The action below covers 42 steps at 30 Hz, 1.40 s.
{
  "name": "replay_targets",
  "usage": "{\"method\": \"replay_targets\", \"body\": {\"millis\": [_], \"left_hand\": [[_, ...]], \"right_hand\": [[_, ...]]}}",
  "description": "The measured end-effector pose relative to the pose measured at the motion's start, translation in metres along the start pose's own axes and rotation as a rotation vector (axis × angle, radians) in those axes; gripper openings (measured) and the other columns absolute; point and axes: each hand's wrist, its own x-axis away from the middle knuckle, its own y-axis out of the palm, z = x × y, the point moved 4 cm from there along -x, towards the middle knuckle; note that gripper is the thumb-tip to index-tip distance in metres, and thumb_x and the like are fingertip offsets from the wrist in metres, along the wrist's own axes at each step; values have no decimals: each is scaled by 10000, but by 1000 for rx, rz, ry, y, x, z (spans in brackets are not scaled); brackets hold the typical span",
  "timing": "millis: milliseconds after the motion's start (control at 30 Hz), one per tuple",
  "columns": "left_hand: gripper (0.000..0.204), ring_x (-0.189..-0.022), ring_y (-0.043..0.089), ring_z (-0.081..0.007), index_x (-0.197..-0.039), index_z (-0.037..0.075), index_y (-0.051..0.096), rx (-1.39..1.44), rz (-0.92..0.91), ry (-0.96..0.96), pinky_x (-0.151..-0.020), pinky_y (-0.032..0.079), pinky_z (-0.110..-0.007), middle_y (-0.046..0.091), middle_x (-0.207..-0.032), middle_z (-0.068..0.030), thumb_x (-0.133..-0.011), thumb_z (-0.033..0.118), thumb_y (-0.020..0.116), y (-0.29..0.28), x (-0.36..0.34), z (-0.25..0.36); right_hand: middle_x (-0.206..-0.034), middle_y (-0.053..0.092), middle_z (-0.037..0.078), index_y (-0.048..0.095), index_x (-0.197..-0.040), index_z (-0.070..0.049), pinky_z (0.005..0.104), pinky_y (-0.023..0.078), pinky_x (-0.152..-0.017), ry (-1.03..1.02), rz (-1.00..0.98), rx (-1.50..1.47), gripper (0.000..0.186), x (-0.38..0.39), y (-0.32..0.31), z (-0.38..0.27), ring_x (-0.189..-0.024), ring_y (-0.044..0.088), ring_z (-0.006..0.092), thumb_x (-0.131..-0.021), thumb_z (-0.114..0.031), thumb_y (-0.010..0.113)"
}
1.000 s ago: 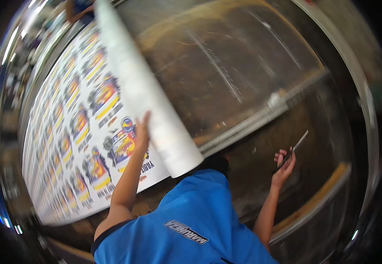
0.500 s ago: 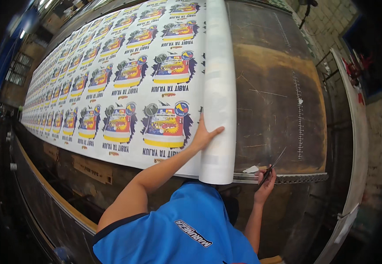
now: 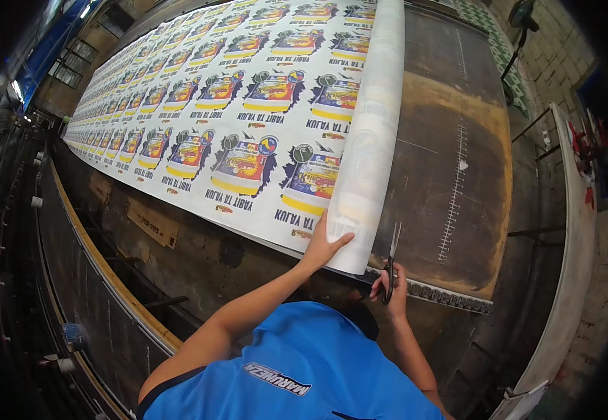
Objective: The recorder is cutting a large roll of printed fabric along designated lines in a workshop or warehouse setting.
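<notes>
A long white sheet point(image 3: 248, 217) printed with rows of colourful repeated labels lies over the table. Its right end is wound into a white roll point(image 3: 374, 140) that runs away from me. My left hand point(image 3: 328, 246) rests against the roll's near end, thumb stretched across it and fingers along its left side; some fingertips are hard to see. Just right of the roll, at the table's near edge, my right hand point(image 3: 396, 287) grips black-handled scissors point(image 3: 389, 269). Their blades point away from me, over the dark table point(image 3: 423, 189).
A ruler-like line of pale marks point(image 3: 451, 203) runs along the table right of the roll. The near edge carries a metal rail point(image 3: 444, 297). Another long table point(image 3: 111, 280) stands at left. A pale ledge point(image 3: 563, 266) and a fan point(image 3: 521, 17) stand at right.
The view has turned. The roll now lies closer to the line of marks, with my left hand still on it. My right hand has brought the scissors nearer the roll, their blades more upright in view.
</notes>
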Motion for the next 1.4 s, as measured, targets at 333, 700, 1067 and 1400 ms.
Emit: {"method": "replay_targets", "body": {"millis": [333, 700, 1067, 1400], "left_hand": [[804, -1319, 426, -271, -1438, 67, 369, 1286, 26, -916, -1097, 349, -434, 526, -1330, -145, -872, 561, 653, 30, 112, -23], [511, -1226, 536, -284, -1356, 81, 483, 1633, 103, -753, -1058, 402, -508, 573, -1321, -120, -1015, 460, 450, 21, 75, -12], [512, -1283, 508, -292, -1398, 75, 452, 1757, 65, -836, -1095, 405, -486, 535, -1395, -117, -1029, 428, 416, 0, 95, 21], [514, -1185, 573, -209, -1364, 161, 478, 1790, -11, -810, -1009, 452, -425, 608, -1287, -31, -952, 441, 603, 12, 115, 20]], "right_hand": [[-1285, 546, 201, 438, -1236, -173, 531, 479, -985, 273, -36, -699, 436, 28, 53, 48, -1233, 528, 329, -969, -502, 541], [-1119, 584, 53, 578, -1172, -128, 347, 483, -779, 338, 155, -980, 367, -21, 82, 81, -958, 547, 214, -947, -416, 614], [-1162, 602, 95, 404, -1166, -178, 486, 477, -897, 287, 63, -574, 344, 41, 79, 30, -1059, 628, 300, -952, -314, 637], [-916, 658, 124, 357, -1279, -87, 305, 521, -713, -434, 160, 213, 385, 88, 85, -84, -781, 668, 204, -994, -216, 581]]}}
